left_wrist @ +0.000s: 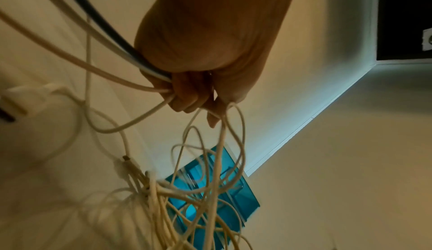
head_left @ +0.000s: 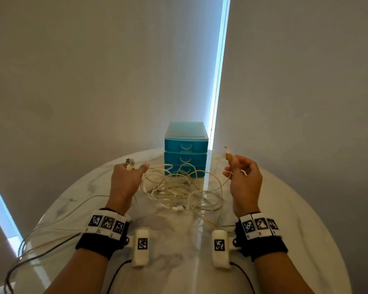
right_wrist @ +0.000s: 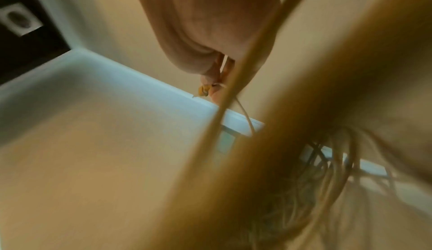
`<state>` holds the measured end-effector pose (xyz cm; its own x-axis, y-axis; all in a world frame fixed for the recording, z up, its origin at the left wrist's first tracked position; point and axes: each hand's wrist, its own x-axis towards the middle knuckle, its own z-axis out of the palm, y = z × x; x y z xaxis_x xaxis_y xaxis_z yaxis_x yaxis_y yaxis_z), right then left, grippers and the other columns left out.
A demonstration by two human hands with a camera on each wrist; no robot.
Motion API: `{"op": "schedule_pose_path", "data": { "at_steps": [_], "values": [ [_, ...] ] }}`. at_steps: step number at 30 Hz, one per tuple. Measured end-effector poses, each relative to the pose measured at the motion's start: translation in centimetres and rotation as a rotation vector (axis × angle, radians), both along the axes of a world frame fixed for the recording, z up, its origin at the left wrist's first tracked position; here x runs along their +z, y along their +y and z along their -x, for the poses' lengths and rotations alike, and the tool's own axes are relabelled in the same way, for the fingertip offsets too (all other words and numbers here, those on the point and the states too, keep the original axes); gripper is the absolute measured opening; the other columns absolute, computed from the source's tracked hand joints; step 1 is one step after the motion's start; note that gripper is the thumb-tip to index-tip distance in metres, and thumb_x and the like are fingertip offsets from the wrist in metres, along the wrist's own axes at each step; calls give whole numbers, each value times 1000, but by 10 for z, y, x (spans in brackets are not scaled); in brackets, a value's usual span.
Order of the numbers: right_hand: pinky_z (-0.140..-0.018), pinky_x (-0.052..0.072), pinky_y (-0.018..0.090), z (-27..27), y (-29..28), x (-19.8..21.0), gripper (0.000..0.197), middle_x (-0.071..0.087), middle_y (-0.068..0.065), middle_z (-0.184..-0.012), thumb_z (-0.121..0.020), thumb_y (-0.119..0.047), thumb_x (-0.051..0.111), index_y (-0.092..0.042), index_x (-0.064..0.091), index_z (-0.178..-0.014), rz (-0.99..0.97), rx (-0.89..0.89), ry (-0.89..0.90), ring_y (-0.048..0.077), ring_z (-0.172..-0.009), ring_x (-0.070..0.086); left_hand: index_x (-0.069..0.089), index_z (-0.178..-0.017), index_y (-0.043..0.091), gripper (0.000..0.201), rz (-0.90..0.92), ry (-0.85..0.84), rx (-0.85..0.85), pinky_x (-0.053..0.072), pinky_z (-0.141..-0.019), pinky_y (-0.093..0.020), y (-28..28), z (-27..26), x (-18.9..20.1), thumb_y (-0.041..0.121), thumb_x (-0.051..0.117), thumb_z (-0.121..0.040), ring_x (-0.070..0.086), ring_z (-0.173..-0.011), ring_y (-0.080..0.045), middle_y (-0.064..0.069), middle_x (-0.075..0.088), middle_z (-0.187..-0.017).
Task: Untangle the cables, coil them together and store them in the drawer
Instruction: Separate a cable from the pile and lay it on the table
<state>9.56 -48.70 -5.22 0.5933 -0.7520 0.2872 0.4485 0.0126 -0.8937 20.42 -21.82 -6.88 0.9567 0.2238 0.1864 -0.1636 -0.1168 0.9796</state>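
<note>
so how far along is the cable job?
Early. Done: ends gathered, the left hand grips several plugs, the right hand pinches one plug end. In hand: pulling the tangle apart; it lies knotted on the table. Left: the untangling, coiling, storing; all drawers are shut.

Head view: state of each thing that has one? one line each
drawer unit: all three drawers closed
cables: still tangled, heaped on the table
left hand: grips several cable ends, raised
right hand: pinches one cable below its yellowish plug, raised
</note>
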Motion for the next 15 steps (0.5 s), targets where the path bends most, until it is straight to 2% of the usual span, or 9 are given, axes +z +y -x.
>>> {"op": "schedule_pose_path", "data": {
  "at_steps": [2, 3, 6, 8, 10, 11, 13, 15],
  "values": [
    [-87, 65, 37, 2, -10, 3, 12, 74, 14, -121, -107, -14, 65, -13, 67, -118, -184, 3, -62, 18, -88, 74, 67, -116, 12, 48, 19, -41, 84, 49, -76, -34, 8, 2, 7, 40, 89, -84, 61, -84, -17, 1, 68, -97],
    [-91, 65, 37, 3, -15, 5, 16, 72, 16, -125, -106, -12, 65, -11, 66, -122, -245, 12, -103, 21, -95, 74, 67, -121, 15, 49, 15, -77, 108, 50, -79, -34, 10, 5, 12, 39, 89, -85, 62, -85, -17, 1, 68, -98],
    [-97, 63, 38, 8, -15, 16, 21, 72, 14, -129, -104, -8, 67, -9, 67, -125, -292, 127, -211, 24, -105, 75, 75, -107, 23, 32, -23, -187, 42, 49, -69, -32, 8, 19, 25, 44, 87, -86, 57, -73, -12, 4, 66, -84],
    [-97, 63, 38, 9, 0, 19, 24, 74, 13, -127, -101, -4, 69, -4, 68, -125, -227, 280, -218, 25, -108, 76, 78, -97, 25, 33, -71, -220, -84, 45, -64, -28, -1, 31, 31, 55, 84, -85, 50, -62, -6, 7, 62, -73],
    [-94, 64, 36, 7, 22, 17, 24, 77, 13, -120, -96, -1, 74, -3, 69, -120, -74, 399, -136, 27, -107, 78, 80, -94, 27, 40, -140, -199, -204, 43, -62, -27, -11, 39, 36, 65, 79, -84, 49, -57, -2, 10, 61, -65],
    [-91, 64, 36, 7, 32, 15, 23, 79, 12, -114, -94, -1, 77, -3, 71, -115, 12, 425, -81, 28, -104, 78, 80, -94, 29, 41, -171, -187, -254, 44, -63, -26, -16, 44, 39, 68, 77, -84, 51, -56, 0, 11, 64, -66],
    [-89, 65, 38, 6, 48, 9, 18, 80, 11, -105, -90, -1, 81, -4, 74, -106, 123, 442, -19, 30, -101, 79, 81, -96, 32, 43, -216, -188, -296, 49, -67, -24, -24, 51, 43, 72, 71, -86, 63, -65, 3, 15, 76, -78],
    [-89, 65, 38, 6, 57, 4, 16, 80, 12, -101, -89, -3, 84, -3, 75, -102, 133, 450, -9, 33, -101, 79, 79, -95, 32, 48, -227, -195, -303, 52, -69, -27, -29, 55, 45, 77, 64, -88, 66, -69, 3, 16, 77, -81]
  ]
}}
